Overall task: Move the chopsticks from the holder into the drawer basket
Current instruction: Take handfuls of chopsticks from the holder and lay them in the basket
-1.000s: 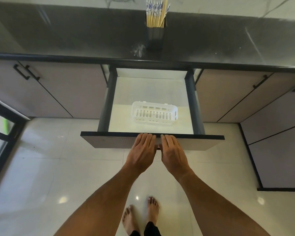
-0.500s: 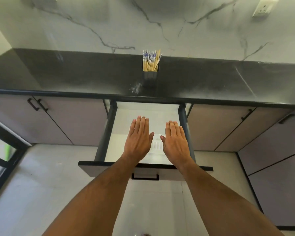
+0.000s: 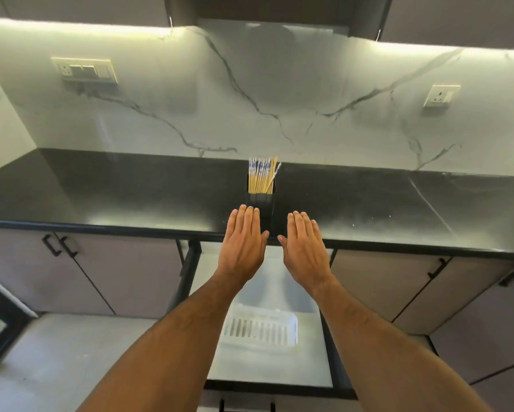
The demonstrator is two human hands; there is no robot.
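The bundle of pale bamboo chopsticks with blue-and-white patterned tops (image 3: 261,175) stands upright in a dark, square-sided holder (image 3: 260,205) on the glossy black worktop (image 3: 131,191), near the marble-veined backsplash; one stick leans out to the right. None has been lifted, so the task appears to be at its opening step: the reach toward the holder. The next move calls for closing a hand round the sticks above the holder's rim and drawing them straight up, firmly enough that the loose, slim bundle does not fan out or slip.

The left hand (image 3: 243,242) hovers just in front of the holder, palm down, fingers (image 3: 243,217) straight and pressed together, their tips overlapping the holder's lower left side in this view; whether they touch it cannot be told. The right hand (image 3: 304,245) lies level with it, just to the right of the holder, also flat with straight, close-set fingers, thumb turned inward. Neither hand holds anything. Both forearms stretch forward over the pulled-out drawer (image 3: 336,367), where the white slotted plastic basket (image 3: 261,327) sits between them with nothing visible in it, waiting for the chopsticks.
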